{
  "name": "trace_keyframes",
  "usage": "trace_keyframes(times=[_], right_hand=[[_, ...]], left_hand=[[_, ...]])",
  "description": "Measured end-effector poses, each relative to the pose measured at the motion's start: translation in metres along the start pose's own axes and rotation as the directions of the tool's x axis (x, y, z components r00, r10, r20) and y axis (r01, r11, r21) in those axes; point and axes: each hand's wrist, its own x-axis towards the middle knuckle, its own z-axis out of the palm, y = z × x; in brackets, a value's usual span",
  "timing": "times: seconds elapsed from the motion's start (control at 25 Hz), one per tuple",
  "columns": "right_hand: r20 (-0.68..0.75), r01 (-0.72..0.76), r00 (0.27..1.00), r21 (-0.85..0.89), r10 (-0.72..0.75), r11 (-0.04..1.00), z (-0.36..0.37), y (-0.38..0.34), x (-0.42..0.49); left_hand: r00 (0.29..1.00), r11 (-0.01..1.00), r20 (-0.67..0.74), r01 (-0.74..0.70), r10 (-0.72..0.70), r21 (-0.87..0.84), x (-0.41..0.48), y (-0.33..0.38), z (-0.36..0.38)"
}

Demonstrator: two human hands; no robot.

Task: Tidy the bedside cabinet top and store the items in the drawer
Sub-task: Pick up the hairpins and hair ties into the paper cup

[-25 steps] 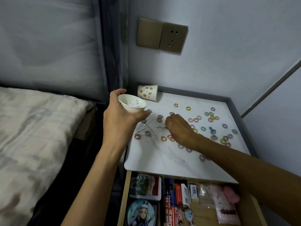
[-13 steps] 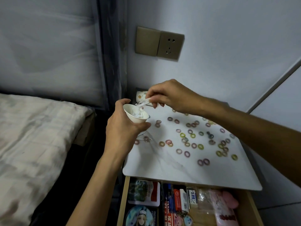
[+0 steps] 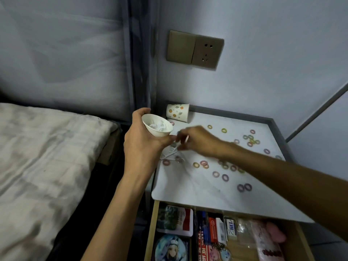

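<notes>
Bedside cabinet top (image 3: 188,196), white marbled, mid-tidy. Item one: small white paper cup (image 3: 160,133), gripped round its wall by the left hand (image 3: 141,147) and held in the air at the near-left corner, mouth tipped toward the other hand; judged to serve as a collecting vessel, held close so each pick travels a short way. It already holds pale white bits, too blurred to name. Item two: thin white sticks (image 3: 169,153), lying loose on the top just under the cup. The right hand (image 3: 199,140) reaches across to them with fingers bent downward; motion blur hides whether it pinches one or merely touches. Item three: many small coloured elastic rings (image 3: 225,177), scattered across the middle and right of the top, none in the cup that can be seen. Item four: patterned paper cup (image 3: 178,113), on its side at the back-left corner, against the raised rim. Below, the drawer (image 3: 151,232) stands pulled open, partly filled with cards, pens and small boxes, presumably ready to receive the cup once loaded.
</notes>
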Motion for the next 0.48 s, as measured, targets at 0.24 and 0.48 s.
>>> trace_keyframes(times=[0.24,0.48], right_hand=[[0.026,-0.043,0.999,-0.01,0.043,0.999,0.053,0.021,-0.005],[-0.03,-0.105,0.994,-0.007,0.105,0.994,0.037,0.04,-0.007]], left_hand=[[1.0,1.0,-0.016,0.01,-0.01,0.017,0.002,-0.004,-0.005],[1.0,1.0,-0.014,0.014,-0.014,0.009,0.003,-0.003,-0.006]])
